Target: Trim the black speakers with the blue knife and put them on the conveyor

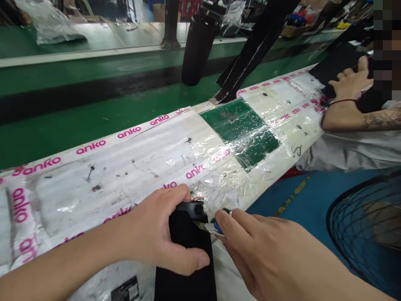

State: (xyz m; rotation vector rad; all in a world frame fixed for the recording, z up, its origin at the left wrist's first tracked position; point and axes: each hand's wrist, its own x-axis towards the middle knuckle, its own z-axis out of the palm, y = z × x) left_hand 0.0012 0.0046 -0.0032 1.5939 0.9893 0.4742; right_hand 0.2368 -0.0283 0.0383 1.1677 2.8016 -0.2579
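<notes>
My left hand (166,228) is closed around the far end of a long, flat black piece (188,280), its thumb lying across the top. At that end sits a dark grey plastic part (196,208) with a round opening and thin red wires showing behind it. My right hand (266,246) is closed on a small flat metal tool (211,228) with a blue part. The tool's tip touches or nearly touches the right edge of the black piece, just below the grey part. My fingers hide most of the tool, so its kind is unclear.
The worktable is covered in white film with pink-lettered tape (90,146) and a green patch (241,129). A slanted black post (250,54) rises at its far edge. Beyond runs a green conveyor belt (94,104). A co-worker's hand (351,81) and a black mesh fan guard (369,225) are at right.
</notes>
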